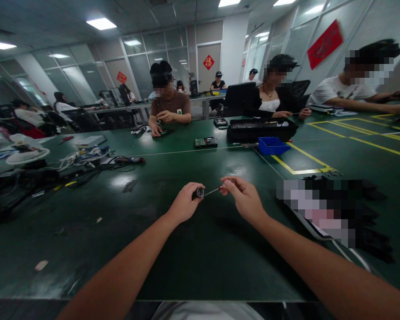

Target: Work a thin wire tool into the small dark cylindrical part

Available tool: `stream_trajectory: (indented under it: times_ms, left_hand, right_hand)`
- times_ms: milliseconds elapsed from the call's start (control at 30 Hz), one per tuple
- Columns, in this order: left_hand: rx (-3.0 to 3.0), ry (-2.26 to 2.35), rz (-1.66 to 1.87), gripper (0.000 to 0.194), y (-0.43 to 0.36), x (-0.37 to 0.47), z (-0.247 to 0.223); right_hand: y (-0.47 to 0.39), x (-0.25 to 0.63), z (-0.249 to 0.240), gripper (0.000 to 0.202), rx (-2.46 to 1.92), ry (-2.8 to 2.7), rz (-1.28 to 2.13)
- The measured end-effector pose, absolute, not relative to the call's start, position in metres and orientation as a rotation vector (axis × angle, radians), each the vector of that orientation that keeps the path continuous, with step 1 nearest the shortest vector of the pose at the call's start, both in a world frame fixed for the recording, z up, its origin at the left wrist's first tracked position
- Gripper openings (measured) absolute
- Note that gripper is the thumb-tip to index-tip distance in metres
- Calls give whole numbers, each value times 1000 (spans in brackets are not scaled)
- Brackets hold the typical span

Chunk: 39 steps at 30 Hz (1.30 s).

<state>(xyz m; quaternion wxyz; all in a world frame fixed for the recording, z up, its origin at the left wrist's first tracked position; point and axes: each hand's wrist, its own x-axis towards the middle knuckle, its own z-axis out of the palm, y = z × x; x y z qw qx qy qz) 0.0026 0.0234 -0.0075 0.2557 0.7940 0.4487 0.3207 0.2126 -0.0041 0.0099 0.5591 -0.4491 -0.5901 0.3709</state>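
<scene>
Between the fingers of my left hand [186, 202] is a small black round part [200, 192], its ringed end turned toward the right. My right hand [243, 198] grips a screwdriver [212, 192] by its handle, which the fingers partly cover. The thin metal shaft points left, and its tip meets or nearly meets the edge of the round part; I cannot tell whether it touches. Both hands are held above the green table [193, 262], close to each other.
Cables [86, 155] and devices lie heaped at the left. Ahead are a circuit-board device [206, 142], a black tray [262, 130] and a blue bin [273, 146]. Dark pieces [370, 213] lie at the right with a pale cable. Several people work around the table.
</scene>
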Motion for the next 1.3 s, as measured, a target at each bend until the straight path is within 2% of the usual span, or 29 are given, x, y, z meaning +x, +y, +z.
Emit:
stream_trajectory:
  times_ms: [167, 633, 967, 1300]
  left_hand:
    - [2118, 1250, 903, 38, 25, 2, -9]
    - [2171, 1219, 900, 35, 24, 1, -7]
    - [2168, 1225, 906, 35, 23, 1, -7]
    - [2184, 1245, 882, 35, 22, 0, -6]
  right_hand:
    - [-2, 213, 8, 27, -1045, -1336, 841]
    - [-1, 212, 7, 30, -1092, -1333, 866]
    - [9, 213, -2, 38, -1184, -1121, 1030]
    - [-4, 217, 13, 48, -1366, -1442, 631]
